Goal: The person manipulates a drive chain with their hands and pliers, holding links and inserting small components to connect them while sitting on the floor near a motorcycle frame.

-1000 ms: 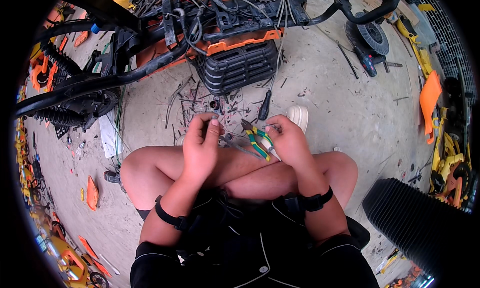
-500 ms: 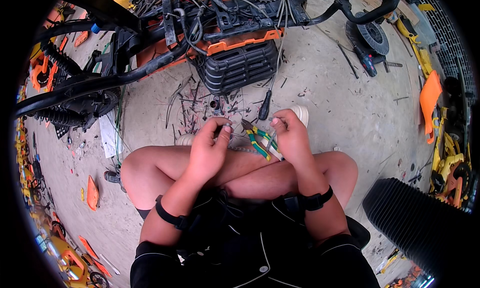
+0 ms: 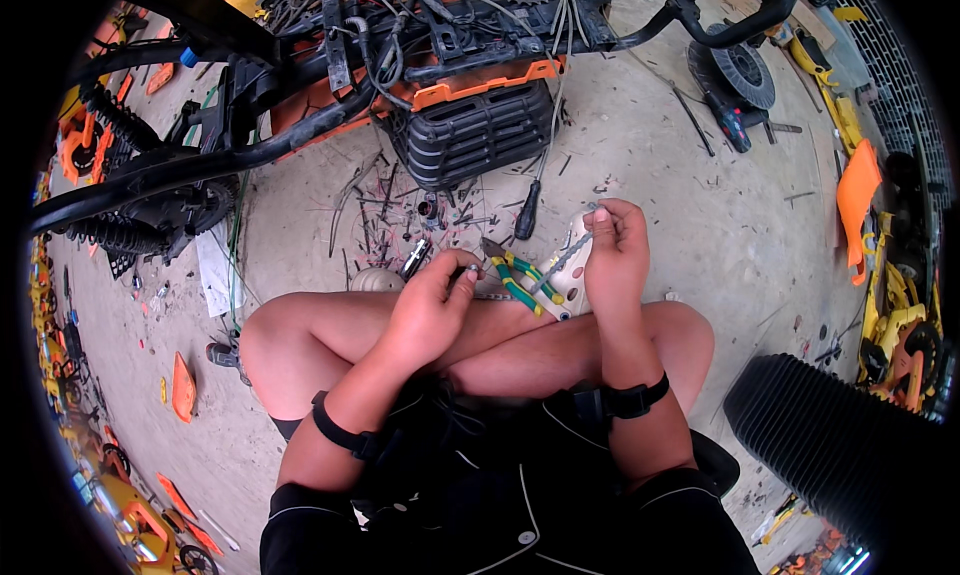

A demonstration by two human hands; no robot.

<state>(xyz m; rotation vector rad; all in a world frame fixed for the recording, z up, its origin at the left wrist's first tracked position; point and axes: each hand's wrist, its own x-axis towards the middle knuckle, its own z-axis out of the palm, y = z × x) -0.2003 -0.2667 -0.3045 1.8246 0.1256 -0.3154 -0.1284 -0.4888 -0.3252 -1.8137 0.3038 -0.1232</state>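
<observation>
My left hand point(image 3: 437, 300) is closed in a pinch above my crossed legs; whatever lies between its fingertips is too small to name. Farther right, my right hand point(image 3: 615, 250) pinches one end of a thin grey strand point(image 3: 563, 259), which slants down and left across a cream shoe point(image 3: 577, 287). Between the hands are diagonal-cutting pliers point(image 3: 512, 280) with green and yellow handles, touched by neither. A black-handled screwdriver point(image 3: 529, 212) lies on the floor beyond them. Just past my left fingers shows a silver and black tool point(image 3: 415, 259), partly hidden.
Ahead stands a stripped vehicle frame point(image 3: 290, 140) with a black grille point(image 3: 480, 135) and hanging cables. Cut scraps point(image 3: 385, 200) litter the floor before it. A power tool point(image 3: 728, 125) is at far right; a ribbed black hose point(image 3: 830, 445) is near my right side.
My right hand has moved right and away from me, with the grey strand showing more of its length. My left hand has shifted slightly right and nearer, uncovering the silver and black tool.
</observation>
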